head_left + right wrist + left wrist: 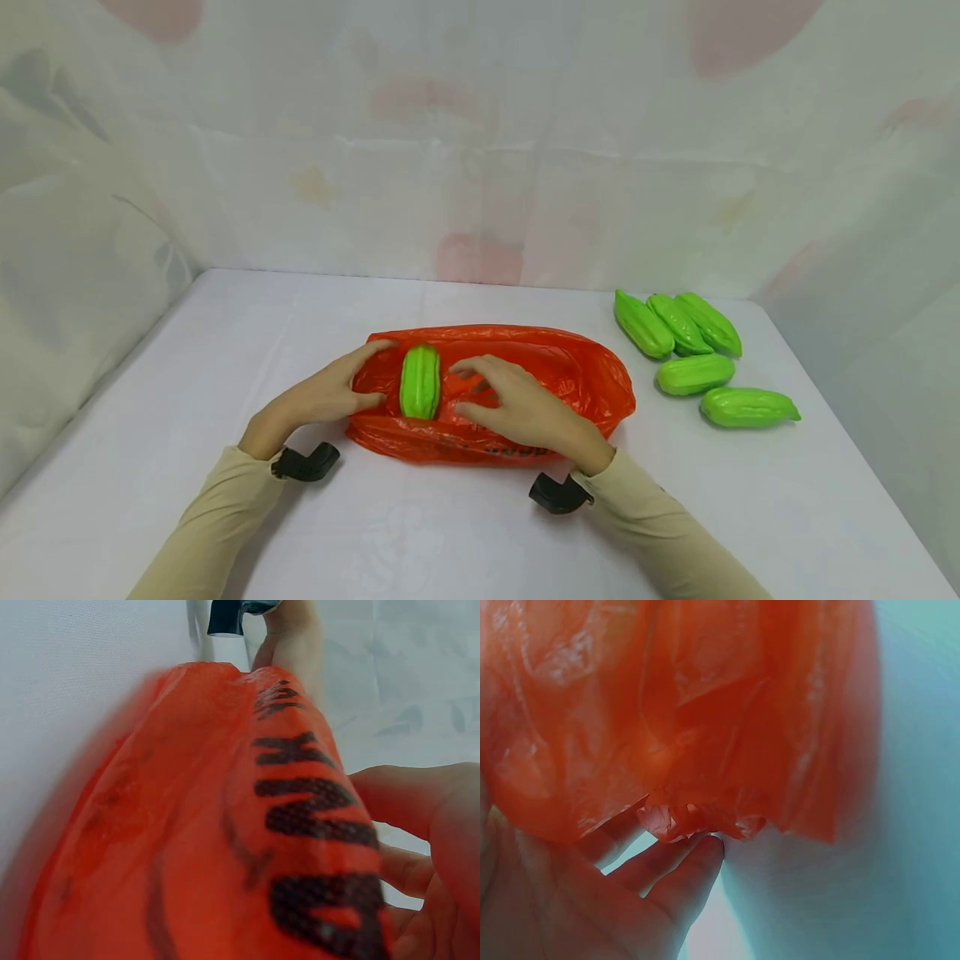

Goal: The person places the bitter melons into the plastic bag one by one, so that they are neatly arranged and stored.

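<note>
A red plastic bag [592, 375] with dark lettering lies on the table with its mouth spread open. Inside, toward the left end, is one ridged green gourd [420, 382]. My left hand [330, 393] is at the bag's left end, thumb and fingers apart around the edge; in the left wrist view its fingers [694, 874] reach under the red plastic [705, 727]. Over the opening, right of the gourd, my right hand [525, 407] has loosely bent, parted fingers with nothing between them. The lettered bag side [202, 825] fills much of the right wrist view.
Several more green gourds lie at the right: a group of three [678, 323] toward the back, then one gourd [695, 374] and another [750, 407] nearer. Patterned white sheeting [570, 200] stands behind the white table [420, 533] and along both sides.
</note>
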Motion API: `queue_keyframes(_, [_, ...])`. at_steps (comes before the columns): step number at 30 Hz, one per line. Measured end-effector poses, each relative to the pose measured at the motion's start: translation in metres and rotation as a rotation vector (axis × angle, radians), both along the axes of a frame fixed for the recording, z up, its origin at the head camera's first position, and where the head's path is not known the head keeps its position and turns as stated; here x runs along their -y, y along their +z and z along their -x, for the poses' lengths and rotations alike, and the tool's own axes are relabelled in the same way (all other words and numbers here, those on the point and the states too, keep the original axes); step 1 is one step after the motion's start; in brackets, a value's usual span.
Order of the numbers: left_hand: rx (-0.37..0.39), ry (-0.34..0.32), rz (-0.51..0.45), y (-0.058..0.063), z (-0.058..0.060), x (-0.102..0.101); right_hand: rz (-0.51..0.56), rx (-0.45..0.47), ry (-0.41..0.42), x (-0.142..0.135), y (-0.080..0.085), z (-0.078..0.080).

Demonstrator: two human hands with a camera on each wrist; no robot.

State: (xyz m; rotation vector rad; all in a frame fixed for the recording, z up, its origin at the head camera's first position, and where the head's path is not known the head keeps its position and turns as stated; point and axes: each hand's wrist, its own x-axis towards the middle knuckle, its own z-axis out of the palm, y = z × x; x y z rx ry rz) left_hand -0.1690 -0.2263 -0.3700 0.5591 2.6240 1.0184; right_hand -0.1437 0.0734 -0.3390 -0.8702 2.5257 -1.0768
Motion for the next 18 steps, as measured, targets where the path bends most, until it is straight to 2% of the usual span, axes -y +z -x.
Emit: queue_keyframes(18, [0.01,0.008,0.012,-0.001,0.001,0.001,0.049,-0.083,-0.034,-0.035,0.006,-0.002])
